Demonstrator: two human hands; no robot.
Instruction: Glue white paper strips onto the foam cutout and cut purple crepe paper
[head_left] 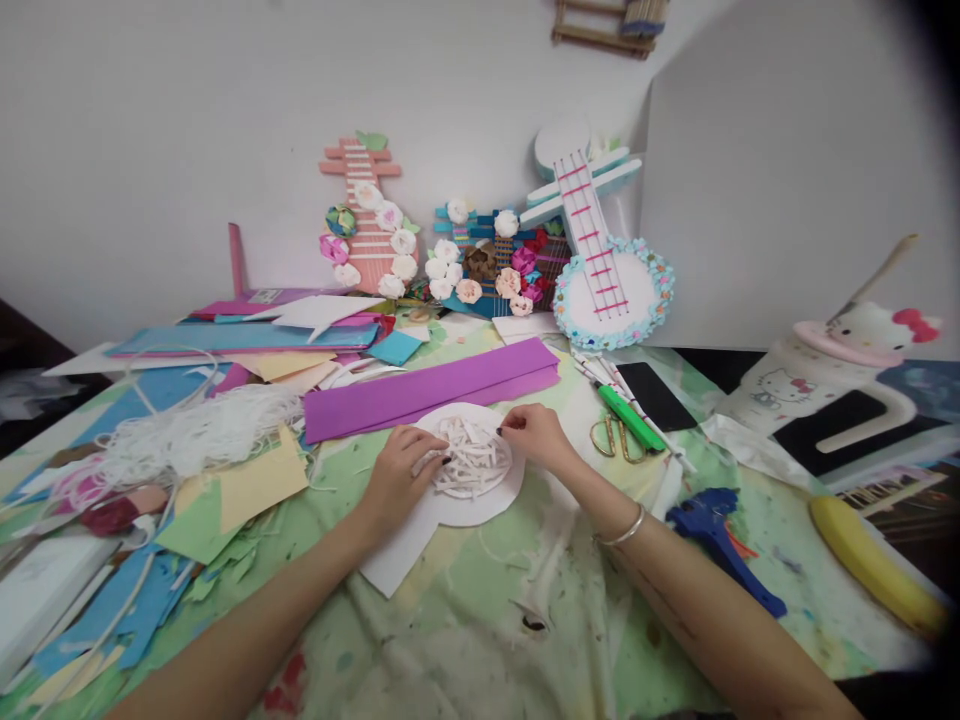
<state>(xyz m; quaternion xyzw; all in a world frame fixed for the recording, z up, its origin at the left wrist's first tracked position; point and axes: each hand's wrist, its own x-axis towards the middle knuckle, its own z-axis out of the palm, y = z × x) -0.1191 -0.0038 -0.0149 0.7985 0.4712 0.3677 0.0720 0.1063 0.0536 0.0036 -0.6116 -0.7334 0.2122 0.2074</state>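
left hand touches white strips; hello kitty cup at right.

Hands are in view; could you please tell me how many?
2: the left hand at the left edge of the white strips, the right hand at their upper right.

On the tablecloth, a paper cutout lies near the middle, bearing a disc of strips. The left hand is at the disc's left, the right hand at its right. Just behind lies a folded paper band; farther back, 1 model lute stands left, another right. A string bundle lies left; scissors, a glue gun and a tumbler sit right, the tumbler farthest right.
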